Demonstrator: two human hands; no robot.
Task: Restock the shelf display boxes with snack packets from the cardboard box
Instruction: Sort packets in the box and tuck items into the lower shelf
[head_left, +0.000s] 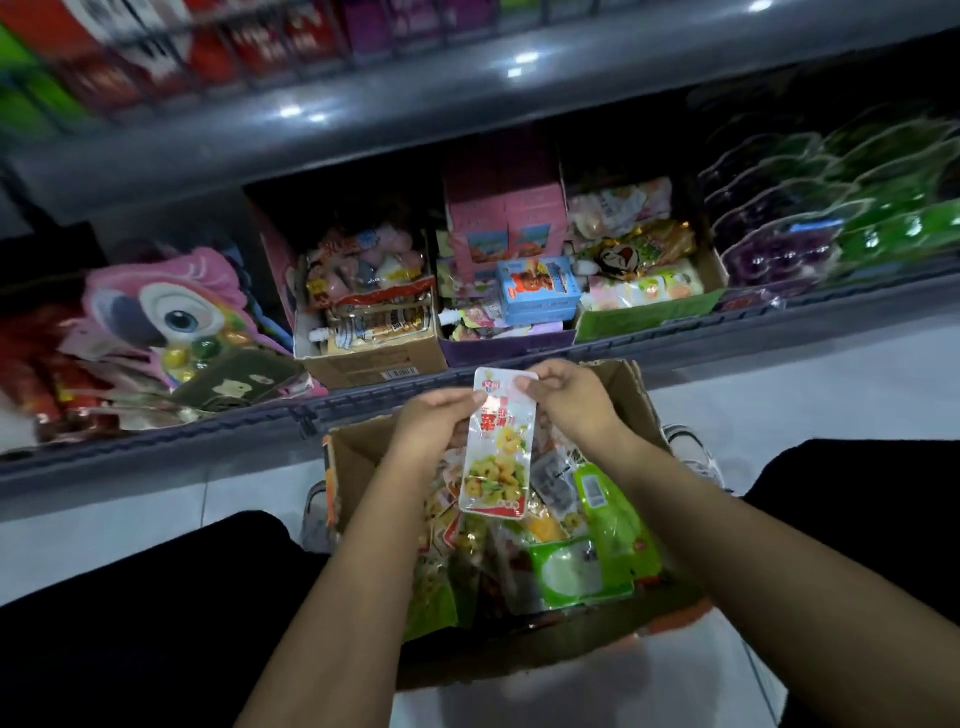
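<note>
Both hands, left hand (431, 421) and right hand (566, 395), pinch one snack packet (498, 447) above the cardboard box (631, 389); placement into a display box (363, 358) ahead appears next.

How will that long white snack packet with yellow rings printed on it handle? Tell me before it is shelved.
The long white snack packet with yellow rings is probably light: the left hand and right hand pinch only its top. It hangs fairly straight, so likely semi-stiff. Its glossy film may be slippery.
</note>
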